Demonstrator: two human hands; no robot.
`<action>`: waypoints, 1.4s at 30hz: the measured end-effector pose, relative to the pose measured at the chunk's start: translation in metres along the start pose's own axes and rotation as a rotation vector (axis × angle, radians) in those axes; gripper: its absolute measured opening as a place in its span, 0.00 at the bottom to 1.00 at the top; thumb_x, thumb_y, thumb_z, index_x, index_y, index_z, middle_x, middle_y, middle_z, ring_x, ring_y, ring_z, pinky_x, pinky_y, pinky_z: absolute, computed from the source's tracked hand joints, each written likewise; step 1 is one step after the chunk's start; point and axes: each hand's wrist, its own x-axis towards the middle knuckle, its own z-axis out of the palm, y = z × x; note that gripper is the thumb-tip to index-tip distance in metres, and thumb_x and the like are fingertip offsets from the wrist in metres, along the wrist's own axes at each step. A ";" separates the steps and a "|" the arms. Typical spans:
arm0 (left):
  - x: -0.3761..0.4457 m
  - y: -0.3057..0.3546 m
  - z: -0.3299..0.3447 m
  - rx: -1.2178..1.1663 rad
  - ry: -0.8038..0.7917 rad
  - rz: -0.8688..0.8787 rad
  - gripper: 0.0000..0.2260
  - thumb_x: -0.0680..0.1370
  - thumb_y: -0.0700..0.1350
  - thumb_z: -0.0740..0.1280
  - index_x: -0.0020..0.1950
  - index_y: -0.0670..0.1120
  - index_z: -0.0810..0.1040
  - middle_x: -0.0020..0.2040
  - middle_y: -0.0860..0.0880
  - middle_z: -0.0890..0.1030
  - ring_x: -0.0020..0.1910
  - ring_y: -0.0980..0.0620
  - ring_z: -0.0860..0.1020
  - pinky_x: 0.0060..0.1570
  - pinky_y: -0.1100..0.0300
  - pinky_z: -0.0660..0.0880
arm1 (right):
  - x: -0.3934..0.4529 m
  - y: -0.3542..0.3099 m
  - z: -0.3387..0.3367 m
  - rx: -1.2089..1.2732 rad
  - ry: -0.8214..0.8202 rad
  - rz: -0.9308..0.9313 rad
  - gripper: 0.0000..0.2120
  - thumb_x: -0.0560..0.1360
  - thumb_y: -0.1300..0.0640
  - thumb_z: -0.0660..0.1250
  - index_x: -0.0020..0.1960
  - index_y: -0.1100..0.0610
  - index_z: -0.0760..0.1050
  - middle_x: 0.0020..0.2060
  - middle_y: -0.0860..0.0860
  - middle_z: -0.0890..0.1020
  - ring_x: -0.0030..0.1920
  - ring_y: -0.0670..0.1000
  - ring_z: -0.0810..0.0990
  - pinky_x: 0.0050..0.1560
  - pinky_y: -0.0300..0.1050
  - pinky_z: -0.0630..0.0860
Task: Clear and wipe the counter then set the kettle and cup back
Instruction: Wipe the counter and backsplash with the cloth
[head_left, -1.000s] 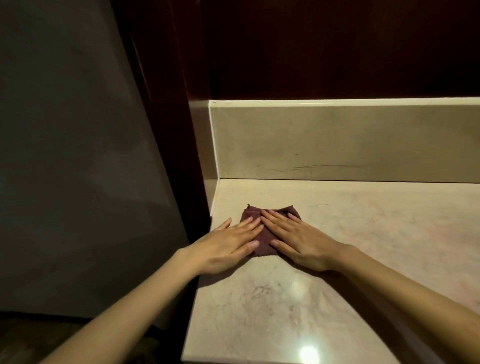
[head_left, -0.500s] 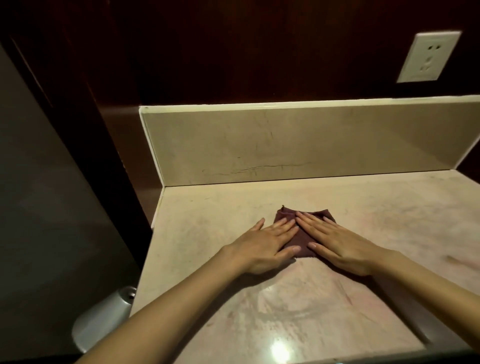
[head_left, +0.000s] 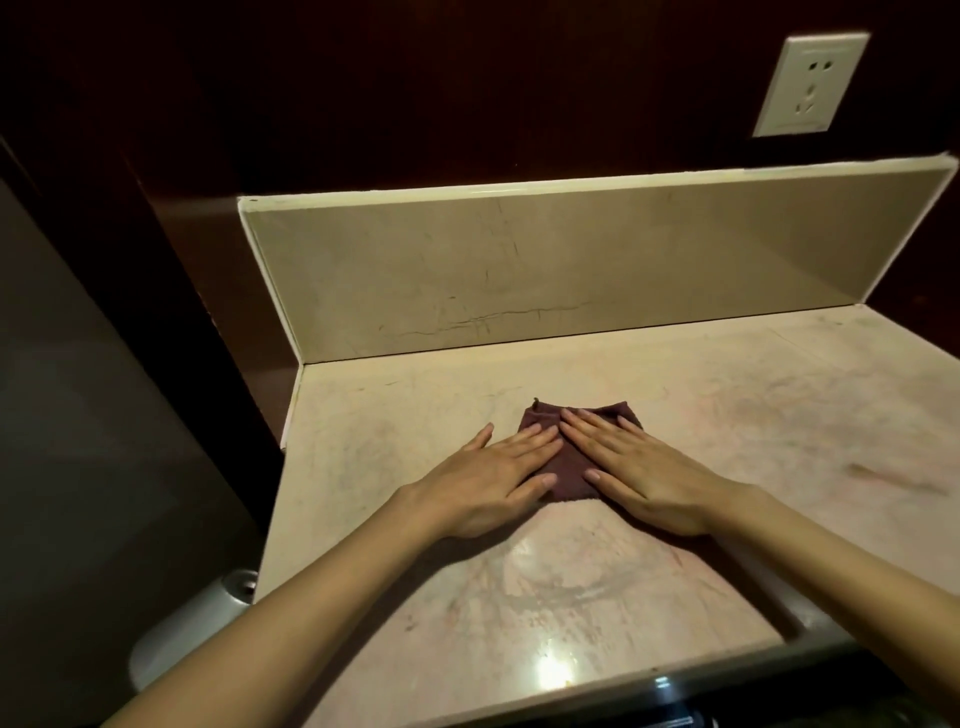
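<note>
A pale marble table (head_left: 675, 415) fills most of the head view, backed by a beige stone upstand (head_left: 519, 275) and bordered on the left by a low side strip. Dark wood panelling (head_left: 415, 93) is seen behind it, with a white wall socket (head_left: 810, 85) mounted at the upper right. Wet streaks and a bright light reflection are visible on the near part of the table. A grey rounded object (head_left: 197, 629), cut off by the table edge, is seen low on the left. 2 bare forearms are stretched forward. The left hand (head_left: 488, 483) and the right hand (head_left: 649, 475) are laid flat, fingers straight and together, pressed on a folded maroon cloth (head_left: 566, 467) lying near the middle of the table; nothing is gripped.
</note>
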 end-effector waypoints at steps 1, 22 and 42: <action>-0.011 -0.005 0.000 -0.009 0.003 -0.010 0.24 0.83 0.55 0.47 0.78 0.53 0.47 0.78 0.57 0.46 0.75 0.63 0.43 0.75 0.54 0.38 | 0.004 -0.010 0.002 0.000 0.003 -0.013 0.36 0.70 0.30 0.27 0.74 0.43 0.35 0.76 0.40 0.39 0.73 0.35 0.34 0.74 0.39 0.36; -0.218 -0.078 0.011 -0.058 0.086 -0.325 0.27 0.75 0.63 0.39 0.74 0.59 0.41 0.76 0.64 0.44 0.72 0.72 0.39 0.70 0.66 0.33 | 0.094 -0.205 0.030 0.006 -0.009 -0.314 0.29 0.82 0.44 0.44 0.78 0.53 0.41 0.78 0.48 0.42 0.76 0.43 0.38 0.74 0.42 0.36; -0.169 -0.009 0.016 0.035 0.017 -0.310 0.30 0.81 0.61 0.48 0.78 0.52 0.41 0.73 0.60 0.37 0.72 0.65 0.37 0.74 0.59 0.36 | 0.046 -0.148 0.019 -0.011 -0.033 -0.300 0.31 0.79 0.39 0.40 0.78 0.50 0.38 0.77 0.44 0.40 0.75 0.40 0.36 0.74 0.39 0.35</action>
